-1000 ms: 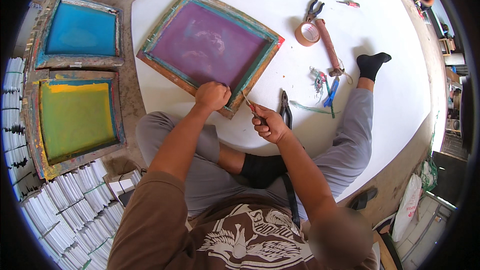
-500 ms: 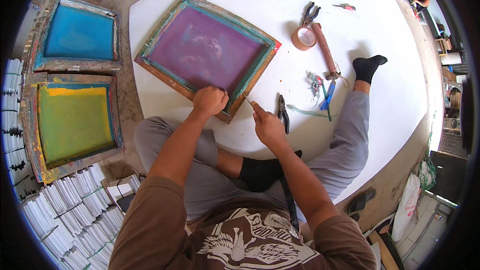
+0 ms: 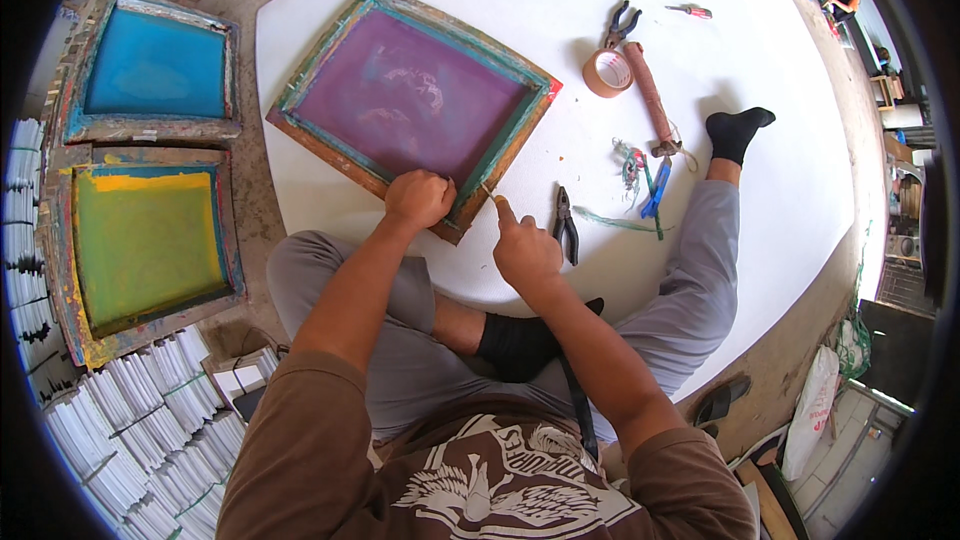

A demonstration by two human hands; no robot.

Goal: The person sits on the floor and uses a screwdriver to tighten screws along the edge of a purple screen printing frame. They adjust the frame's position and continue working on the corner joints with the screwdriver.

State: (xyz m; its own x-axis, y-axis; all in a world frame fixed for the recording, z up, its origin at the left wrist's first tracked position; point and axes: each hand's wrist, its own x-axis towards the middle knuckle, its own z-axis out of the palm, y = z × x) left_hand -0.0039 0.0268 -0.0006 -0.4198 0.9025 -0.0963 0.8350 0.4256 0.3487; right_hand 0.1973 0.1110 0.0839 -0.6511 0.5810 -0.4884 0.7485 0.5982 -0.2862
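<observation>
A wooden printing frame [image 3: 330,155] with a purple mesh lies on a white sheet [image 3: 560,0] on the floor. My left hand [image 3: 418,198] grips the frame's near corner, fingers curled over the wood. My right hand [image 3: 522,246] is just right of that corner, pinching a thin pale sliver [image 3: 487,190] against the frame's edge. Black pliers [image 3: 566,226] lie on the sheet close beside my right hand.
Two more frames sit at the left, one blue [image 3: 155,65], one yellow-green [image 3: 145,240]. Stacks of white cards [image 3: 110,430] fill the lower left. A tape roll [image 3: 607,72], a second pair of pliers [image 3: 620,25], a brown stick [image 3: 652,100] and a blue-handled tool [image 3: 655,190] lie on the sheet.
My right hand has moved up and closer to the frame's corner. The left hand stays on the corner. The view has shifted slightly.
</observation>
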